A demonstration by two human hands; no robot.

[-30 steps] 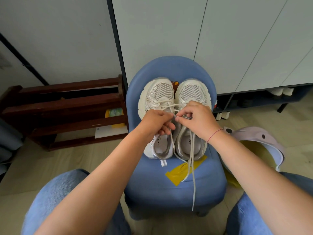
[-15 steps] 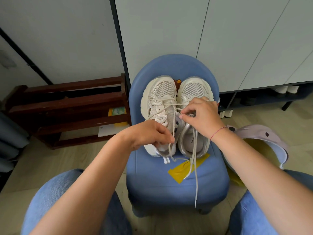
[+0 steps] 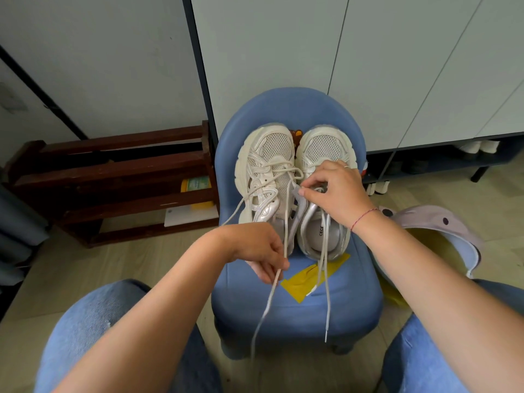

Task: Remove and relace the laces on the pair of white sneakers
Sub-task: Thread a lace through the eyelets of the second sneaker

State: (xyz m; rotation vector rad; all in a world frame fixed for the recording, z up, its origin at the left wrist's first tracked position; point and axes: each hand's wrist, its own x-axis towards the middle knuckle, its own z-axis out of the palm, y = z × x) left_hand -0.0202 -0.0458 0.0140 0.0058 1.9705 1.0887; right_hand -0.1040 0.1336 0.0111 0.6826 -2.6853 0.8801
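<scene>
Left hand (image 3: 259, 251) pinching a flat white lace (image 3: 286, 217) running taut from the left white mesh sneaker (image 3: 266, 171), right hand (image 3: 336, 191) pinching at the right white mesh sneaker (image 3: 323, 148) along its inner edge, hiding its eyelets, both shoes sitting on a small blue padded chair (image 3: 297, 307), dark wooden rack (image 3: 119, 180) standing alongside.

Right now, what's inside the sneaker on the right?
A grey insole with printed letters, and two lace ends crossing its opening. The right hand covers the front of the opening, so anything deeper in is hidden.
</scene>
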